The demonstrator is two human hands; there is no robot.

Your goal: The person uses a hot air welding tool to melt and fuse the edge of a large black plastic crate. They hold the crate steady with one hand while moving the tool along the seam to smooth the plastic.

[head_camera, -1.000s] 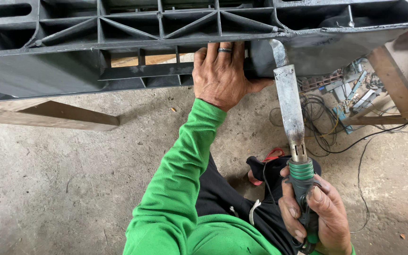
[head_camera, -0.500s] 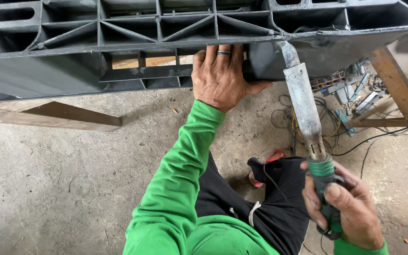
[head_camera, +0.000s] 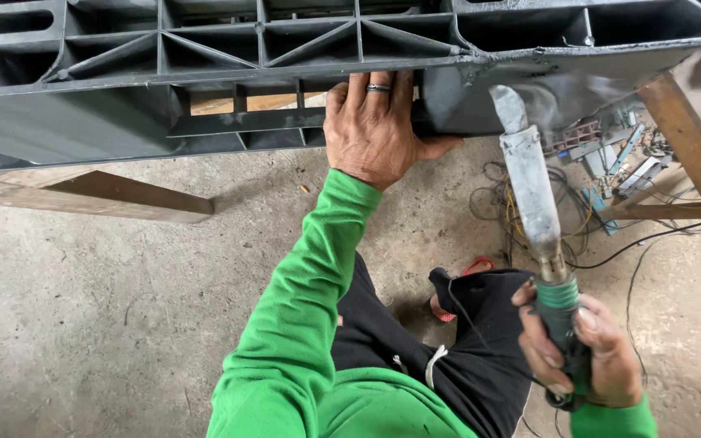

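A big dark grey plastic pallet is seen across the top of the frame, with ribs and open boxes along its side. The left hand is laid flat against the lower edge of the pallet, near the top middle of the frame, with the fingers spread a little and nothing gripped. A ring is worn on one finger of that hand. A long green sleeve is seen running down from that hand to the bottom of the frame. The right hand is found at the lower right of the frame and is closed tight around the handle of a heat tool. The tool has a long silver metal tube and a green band near the handle. Its flat tip is pointed up, close to the lower edge of the pallet at the upper right, and thin smoke is seen there. Wooden beams are seen under the pallet at the left and right. A tangle of wires is spread on the concrete floor at the right. Black trousers are seen at the bottom middle.
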